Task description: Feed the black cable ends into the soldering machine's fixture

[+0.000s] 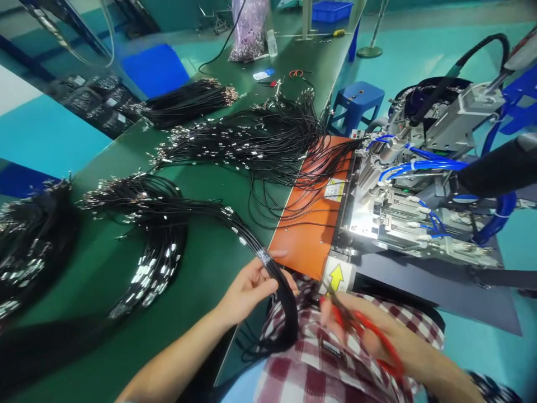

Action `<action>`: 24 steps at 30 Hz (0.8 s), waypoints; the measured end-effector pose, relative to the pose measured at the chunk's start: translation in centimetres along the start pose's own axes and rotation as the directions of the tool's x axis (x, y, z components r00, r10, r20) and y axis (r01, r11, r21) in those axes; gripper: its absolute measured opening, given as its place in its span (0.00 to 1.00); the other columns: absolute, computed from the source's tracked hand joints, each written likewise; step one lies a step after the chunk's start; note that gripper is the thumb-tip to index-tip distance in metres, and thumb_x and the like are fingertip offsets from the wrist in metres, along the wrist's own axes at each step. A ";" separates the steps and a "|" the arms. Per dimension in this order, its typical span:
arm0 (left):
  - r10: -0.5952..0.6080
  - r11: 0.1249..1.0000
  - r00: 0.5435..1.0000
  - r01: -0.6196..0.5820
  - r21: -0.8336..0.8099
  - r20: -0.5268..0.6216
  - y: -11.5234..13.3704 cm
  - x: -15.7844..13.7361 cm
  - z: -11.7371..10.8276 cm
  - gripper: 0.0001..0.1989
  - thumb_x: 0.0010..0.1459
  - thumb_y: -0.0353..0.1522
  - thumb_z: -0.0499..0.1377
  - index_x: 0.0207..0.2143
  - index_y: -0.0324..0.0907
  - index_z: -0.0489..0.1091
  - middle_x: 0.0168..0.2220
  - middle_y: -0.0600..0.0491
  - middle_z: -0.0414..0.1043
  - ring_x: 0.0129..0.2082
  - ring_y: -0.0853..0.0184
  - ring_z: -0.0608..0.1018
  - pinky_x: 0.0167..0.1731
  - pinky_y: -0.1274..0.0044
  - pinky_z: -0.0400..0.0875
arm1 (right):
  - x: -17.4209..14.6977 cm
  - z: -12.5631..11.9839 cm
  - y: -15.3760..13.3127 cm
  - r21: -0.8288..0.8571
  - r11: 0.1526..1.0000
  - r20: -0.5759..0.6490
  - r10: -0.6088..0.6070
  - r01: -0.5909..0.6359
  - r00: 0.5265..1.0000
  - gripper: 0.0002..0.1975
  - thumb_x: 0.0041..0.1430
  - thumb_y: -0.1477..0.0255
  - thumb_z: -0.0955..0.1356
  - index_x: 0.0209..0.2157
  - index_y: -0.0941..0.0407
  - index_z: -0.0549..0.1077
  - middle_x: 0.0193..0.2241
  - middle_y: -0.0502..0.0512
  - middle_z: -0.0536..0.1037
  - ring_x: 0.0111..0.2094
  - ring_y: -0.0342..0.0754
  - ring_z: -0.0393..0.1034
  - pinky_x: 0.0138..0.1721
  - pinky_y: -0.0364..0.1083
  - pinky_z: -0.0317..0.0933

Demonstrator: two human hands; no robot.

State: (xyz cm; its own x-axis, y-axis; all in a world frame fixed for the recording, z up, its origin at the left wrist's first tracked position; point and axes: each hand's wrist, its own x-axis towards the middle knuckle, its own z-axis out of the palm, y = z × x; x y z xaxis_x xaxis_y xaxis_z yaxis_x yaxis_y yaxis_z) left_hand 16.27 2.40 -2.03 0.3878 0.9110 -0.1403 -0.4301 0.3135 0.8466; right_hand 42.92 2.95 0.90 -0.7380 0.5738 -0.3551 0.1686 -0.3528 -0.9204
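Note:
My left hand (254, 288) is closed around a bundle of black cables (287, 302). A clear wrap (264, 256) circles the bundle just above my fingers. From my grip the cables bend down over the lap and also run back across the green table to a splayed end (134, 196) with metal terminals and white tags. Red-handled scissors (377, 336) are in my right hand (356, 324), which is smeared by motion. Their dark tips point up and left, to the right of the bundle and apart from it.
A machine (403, 201) with blue air tubes stands at the right behind an orange plate (306, 224). Loose cables (251, 140) lie across the green table (210, 252), with more bundles at the far left. A blue stool (358, 101) is beyond the machine.

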 end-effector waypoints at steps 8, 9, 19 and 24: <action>0.023 0.997 1.000 -0.024 0.073 0.019 0.2 -0.7 -1.0 0.25 0.60 0.32 0.61 0.60 0.47 0.63 0.42 0.49 0.73 0.40 0.68 0.76 0.43 0.77 0.69 | 6.8 0.3 -3.7 0.097 0.989 0.260 0.082 -0.111 0.962 0.18 0.58 0.56 0.68 0.29 0.58 0.67 0.22 0.48 0.66 0.22 0.40 0.59 0.23 0.39 0.54; 0.022 0.997 1.000 -0.023 0.078 0.022 0.2 -0.7 -1.1 0.25 0.60 0.32 0.61 0.60 0.47 0.62 0.42 0.49 0.72 0.39 0.69 0.75 0.42 0.77 0.69 | 6.7 0.3 -3.5 0.092 0.989 0.253 0.093 -0.119 0.963 0.17 0.58 0.58 0.68 0.29 0.58 0.67 0.23 0.48 0.67 0.22 0.40 0.59 0.23 0.39 0.54; 0.018 0.997 0.999 -0.021 0.074 0.032 0.4 -0.6 -1.2 0.25 0.60 0.31 0.60 0.59 0.48 0.64 0.40 0.52 0.68 0.38 0.70 0.73 0.40 0.79 0.69 | 6.9 0.5 -4.2 0.063 0.991 0.236 0.098 -0.116 0.967 0.16 0.59 0.59 0.67 0.28 0.58 0.66 0.22 0.47 0.65 0.23 0.39 0.57 0.23 0.39 0.52; 0.016 0.997 1.000 -0.016 0.070 0.005 0.9 -0.6 -0.8 0.20 0.59 0.30 0.61 0.55 0.45 0.68 0.38 0.51 0.71 0.37 0.69 0.74 0.39 0.79 0.70 | 7.3 1.0 -4.2 0.097 0.986 0.220 0.113 -0.137 0.969 0.21 0.56 0.53 0.69 0.28 0.58 0.65 0.23 0.46 0.64 0.23 0.39 0.55 0.24 0.39 0.51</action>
State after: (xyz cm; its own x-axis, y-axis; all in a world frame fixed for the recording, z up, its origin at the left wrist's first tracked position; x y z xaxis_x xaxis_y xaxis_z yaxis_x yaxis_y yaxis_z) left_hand 14.98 2.33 -1.62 0.3851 0.9144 -0.1244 -0.3781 0.2793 0.8826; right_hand 36.12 7.89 2.31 -0.8399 0.3535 -0.4118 0.2037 -0.4979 -0.8430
